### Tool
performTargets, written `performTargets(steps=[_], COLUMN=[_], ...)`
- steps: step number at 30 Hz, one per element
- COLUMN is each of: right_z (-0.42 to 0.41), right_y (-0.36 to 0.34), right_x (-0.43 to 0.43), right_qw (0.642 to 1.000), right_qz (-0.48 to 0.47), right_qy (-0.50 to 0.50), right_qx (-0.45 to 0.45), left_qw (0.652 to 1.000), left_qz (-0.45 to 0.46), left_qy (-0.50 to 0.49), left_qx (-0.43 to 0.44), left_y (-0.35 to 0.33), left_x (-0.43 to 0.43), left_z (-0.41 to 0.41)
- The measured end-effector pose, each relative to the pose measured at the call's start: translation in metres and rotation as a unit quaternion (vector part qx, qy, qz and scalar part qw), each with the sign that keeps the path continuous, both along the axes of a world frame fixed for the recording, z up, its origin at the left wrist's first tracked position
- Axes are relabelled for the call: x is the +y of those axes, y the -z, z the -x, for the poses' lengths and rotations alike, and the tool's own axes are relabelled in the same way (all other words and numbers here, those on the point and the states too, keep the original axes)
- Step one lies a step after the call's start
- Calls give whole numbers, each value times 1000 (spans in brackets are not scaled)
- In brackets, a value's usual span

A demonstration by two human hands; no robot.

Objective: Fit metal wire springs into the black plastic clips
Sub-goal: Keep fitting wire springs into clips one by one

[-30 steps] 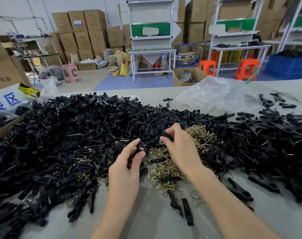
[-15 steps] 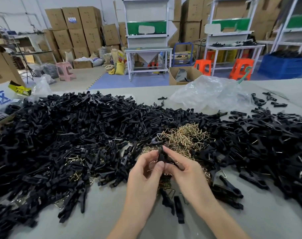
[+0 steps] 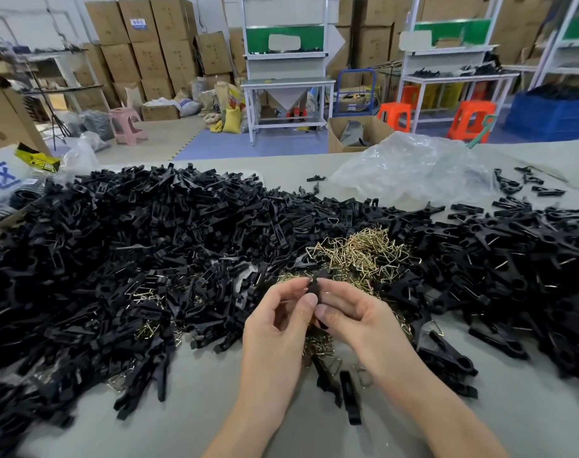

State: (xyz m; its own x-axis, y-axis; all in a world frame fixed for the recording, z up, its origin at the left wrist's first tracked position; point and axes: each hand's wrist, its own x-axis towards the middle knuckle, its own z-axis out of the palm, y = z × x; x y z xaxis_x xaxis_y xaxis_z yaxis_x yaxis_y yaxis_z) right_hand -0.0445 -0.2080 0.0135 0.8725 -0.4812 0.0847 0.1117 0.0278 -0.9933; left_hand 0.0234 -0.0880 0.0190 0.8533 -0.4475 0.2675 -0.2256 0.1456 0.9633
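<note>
Both hands are up over the table (image 3: 215, 411) with one clip (image 3: 314, 286) pinched between them. The left hand (image 3: 274, 328) has it between thumb and fingertips, and the right hand (image 3: 360, 322) pinches it from the other side, the rest of the fingers loosely curled. I can't tell if a spring's already in there, it's too small to see. The brass springs (image 3: 364, 252) sit in a heap just behind the hands, ringed by a huge pile of clips (image 3: 132, 246). My guess is the clip is light, stiff and a bit slick, so hold it by the flat sides near the middle. The springs look thin and springy and tangle easily, so grab one by its bent end.
</note>
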Motion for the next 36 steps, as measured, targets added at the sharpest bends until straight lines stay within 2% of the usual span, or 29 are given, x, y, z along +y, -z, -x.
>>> performTargets(steps=[4, 12, 26, 36], right_z=[0, 2, 2, 4], right_y=[0, 0, 0, 0], right_x=[-4, -3, -2, -11], right_qw=[997, 998, 997, 998], right_qz=[-61, -46, -36, -20], right_qy=[29, 28, 24, 5], right_qx=[-29, -41, -60, -52], left_qw=[1000, 1000, 999, 987], left_qz=[18, -18, -49, -89], left_qy=[-16, 15, 6, 13], left_qx=[2, -2, -21, -132], left_y=[-1, 3, 4, 8], left_x=[1, 1, 2, 8], left_z=[-4, -2, -3, -6])
